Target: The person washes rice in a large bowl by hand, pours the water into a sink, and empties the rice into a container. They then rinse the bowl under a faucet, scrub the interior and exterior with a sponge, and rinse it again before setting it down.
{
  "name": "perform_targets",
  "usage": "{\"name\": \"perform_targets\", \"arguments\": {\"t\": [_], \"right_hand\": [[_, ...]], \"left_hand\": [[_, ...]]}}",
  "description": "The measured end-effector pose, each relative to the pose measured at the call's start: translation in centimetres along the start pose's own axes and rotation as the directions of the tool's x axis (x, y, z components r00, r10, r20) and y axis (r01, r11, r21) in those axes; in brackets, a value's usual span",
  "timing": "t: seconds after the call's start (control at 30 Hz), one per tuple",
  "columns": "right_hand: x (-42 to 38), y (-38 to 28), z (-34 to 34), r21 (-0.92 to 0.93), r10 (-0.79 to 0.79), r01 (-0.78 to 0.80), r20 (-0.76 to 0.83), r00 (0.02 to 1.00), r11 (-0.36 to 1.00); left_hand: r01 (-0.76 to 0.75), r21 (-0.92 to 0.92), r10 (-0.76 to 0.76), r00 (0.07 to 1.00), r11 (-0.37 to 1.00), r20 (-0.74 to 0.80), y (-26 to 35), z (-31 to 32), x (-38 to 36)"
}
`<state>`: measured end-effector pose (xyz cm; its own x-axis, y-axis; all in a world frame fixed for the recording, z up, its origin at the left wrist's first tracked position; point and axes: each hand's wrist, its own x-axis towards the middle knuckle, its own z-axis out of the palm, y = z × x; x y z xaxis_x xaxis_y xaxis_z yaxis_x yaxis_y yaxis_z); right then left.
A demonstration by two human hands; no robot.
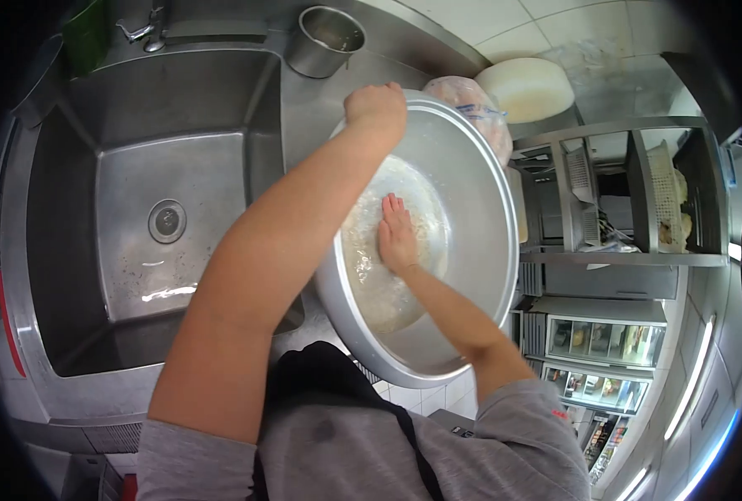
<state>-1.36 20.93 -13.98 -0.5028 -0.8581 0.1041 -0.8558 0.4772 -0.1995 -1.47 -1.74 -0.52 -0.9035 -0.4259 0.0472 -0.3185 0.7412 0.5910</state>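
A large silver metal pot is tilted toward the sink side, its wide mouth facing me. My left hand is closed over the far rim, fingers curled round the edge. Inside the pot, my right hand lies flat with its fingers stretched out, low against the bottom. Around that hand spreads shallow cloudy water with small pale grains that look like rice. The right palm's underside is hidden.
Left of the pot is a deep steel sink with a drain and a tap. A steel container stands behind. A plastic bag and a thick white round block sit beyond the pot. Metal shelving stands right.
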Motion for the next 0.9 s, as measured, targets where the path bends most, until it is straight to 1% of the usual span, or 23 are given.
{"name": "perform_targets", "arguments": {"t": [0.03, 0.07, 0.1, 0.13, 0.17, 0.2, 0.23, 0.27, 0.3, 0.37, 0.4, 0.43, 0.47, 0.5, 0.57, 0.6, 0.67, 0.7, 0.73, 0.77, 0.8, 0.87, 0.9], "right_hand": [[-0.8, -1.1, 1.7, -0.090, 0.068, -0.076, -0.089, 0.994, 0.993], [-1.5, -1.9, 2.7, -0.159, 0.130, -0.161, -0.189, 0.973, 0.974], [-1.7, -3.1, 2.1, -0.153, 0.132, -0.164, -0.198, 0.971, 0.975], [-1.8, -5.0, 0.7, -0.108, -0.014, 0.013, -0.005, 1.000, 0.994], [-1.9, -6.3, 0.3, -0.027, -0.166, 0.174, 0.174, 0.971, 0.984], [-0.2, -4.5, 0.0, -0.023, -0.168, 0.174, 0.167, 0.971, 0.984], [2.5, -1.3, -0.5, -0.051, -0.032, 0.036, 0.073, 0.997, 0.998], [3.6, 0.2, -0.2, -0.058, 0.115, -0.116, -0.025, 0.993, 0.992], [3.8, -0.1, 0.5, -0.049, 0.113, -0.115, -0.037, 0.993, 0.992], [3.1, -0.2, 1.2, -0.032, 0.211, -0.215, -0.099, 0.972, 0.976], [1.4, -1.8, 1.4, -0.034, 0.206, -0.210, -0.098, 0.974, 0.977], [-1.0, -4.3, 1.6, -0.006, 0.024, -0.024, -0.010, 1.000, 1.000], [-2.2, -5.4, 1.7, 0.037, -0.164, 0.162, 0.079, 0.983, 0.986], [-1.8, -4.6, 1.8, 0.045, -0.160, 0.156, 0.090, 0.983, 0.987], [1.3, -0.3, 1.0, -0.090, 0.045, -0.043, 0.019, 0.999, 0.995], [3.2, 1.0, -0.3, -0.043, 0.114, -0.114, -0.005, 0.994, 0.993], [3.9, 0.6, 0.2, -0.026, 0.172, -0.173, -0.021, 0.985, 0.985], [2.7, -0.1, 0.7, -0.043, 0.166, -0.167, -0.020, 0.986, 0.985], [0.6, -1.5, 2.0, -0.104, 0.028, -0.036, -0.075, 0.997, 0.994], [-0.9, -2.6, 2.8, -0.162, -0.105, 0.085, -0.121, 0.987, 0.983], [-1.3, -3.0, 2.4, -0.162, -0.107, 0.087, -0.122, 0.987, 0.983], [-2.5, -3.8, 0.7, 0.017, -0.157, 0.156, 0.143, 0.977, 0.988], [-0.4, 0.2, 0.9, -0.026, -0.045, 0.047, 0.063, 0.997, 0.999]], "left_hand": [[-0.012, -0.006, 0.012, 1.000, 1.000, -0.004, 0.2, -0.2, -0.1], [-0.001, 0.014, 0.001, 1.000, 1.000, 0.025, 0.3, -0.4, -0.2], [0.017, 0.038, -0.019, 0.998, 0.999, 0.052, 0.2, -0.6, -0.2], [0.017, 0.044, -0.020, 0.998, 0.999, 0.057, 0.2, -0.4, -0.2], [-0.001, 0.048, -0.001, 0.999, 0.999, 0.045, 0.1, -0.2, -0.4], [-0.016, 0.051, 0.015, 1.000, 0.999, 0.021, 0.0, -0.3, -0.2], [-0.010, 0.057, 0.009, 1.000, 0.998, 0.022, 0.0, -0.1, -0.1], [-0.016, 0.057, 0.014, 0.999, 0.998, 0.036, 0.0, 0.2, -0.2], [-0.024, 0.057, 0.022, 0.999, 0.998, 0.035, -0.1, -0.2, 0.0], [-0.013, 0.034, 0.012, 1.000, 0.999, 0.014, 0.1, -0.3, -0.1], [-0.015, 0.036, 0.014, 1.000, 0.999, 0.010, 0.1, -0.4, -0.2], [-0.010, 0.041, 0.010, 1.000, 0.999, 0.006, 0.0, -0.5, 0.0], [-0.012, 0.032, 0.011, 1.000, 0.999, 0.011, 0.0, -0.6, 0.1], [-0.016, 0.022, 0.015, 0.999, 1.000, 0.030, 0.0, -0.3, -0.1], [-0.010, 0.006, 0.010, 0.999, 1.000, 0.043, -0.1, -0.3, -0.2], [-0.017, -0.001, 0.017, 0.999, 1.000, 0.046, -0.1, -0.3, -0.3], [-0.026, 0.011, 0.026, 0.999, 1.000, 0.026, -0.2, -0.3, -0.1], [-0.024, 0.007, 0.023, 1.000, 1.000, 0.016, -0.1, -0.2, -0.1], [-0.026, 0.003, 0.026, 1.000, 1.000, 0.004, 0.1, -0.5, 0.0], [-0.012, 0.004, 0.012, 0.999, 1.000, 0.035, 0.2, -0.6, -0.2], [0.005, 0.002, -0.005, 0.998, 1.000, 0.067, 0.2, -0.7, -0.2], [-0.002, 0.003, 0.002, 0.999, 1.000, 0.049, 0.1, -0.4, -0.1], [-0.013, 0.007, 0.013, 1.000, 1.000, 0.024, 0.0, -0.2, -0.2]]}}
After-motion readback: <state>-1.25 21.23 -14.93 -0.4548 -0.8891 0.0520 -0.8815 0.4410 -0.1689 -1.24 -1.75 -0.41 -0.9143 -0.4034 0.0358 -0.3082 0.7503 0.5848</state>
